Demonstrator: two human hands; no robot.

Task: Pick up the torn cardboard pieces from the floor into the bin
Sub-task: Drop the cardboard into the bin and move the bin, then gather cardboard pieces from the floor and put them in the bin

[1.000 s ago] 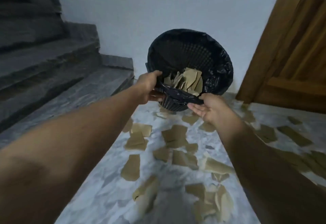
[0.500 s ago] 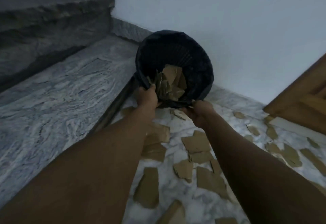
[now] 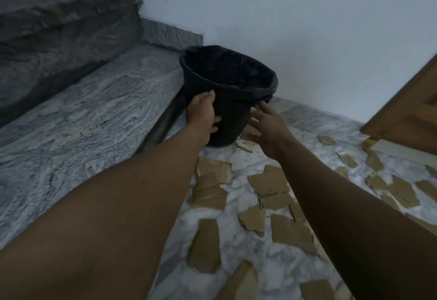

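Observation:
A black mesh bin [image 3: 233, 120] with a black liner stands upright on the marble floor by the white wall. My left hand [image 3: 203, 113] grips its left side just under the rim. My right hand [image 3: 266, 126] is at the bin's right side with fingers spread, and I cannot tell whether it touches. Several torn brown cardboard pieces [image 3: 270, 182] lie scattered on the floor in front of the bin and out to the right. From this angle the bin's inside is dark and its contents are hidden.
A grey marble step [image 3: 94, 115] rises directly left of the bin, with more stairs [image 3: 59, 16] behind it. A wooden door [image 3: 411, 110] stands at the right edge. The white wall [image 3: 295, 16] is close behind the bin.
The bin was tilted toward me showing cardboard inside; it now stands upright on the floor. My hands slid from the front rim to its sides, and my right hand has opened.

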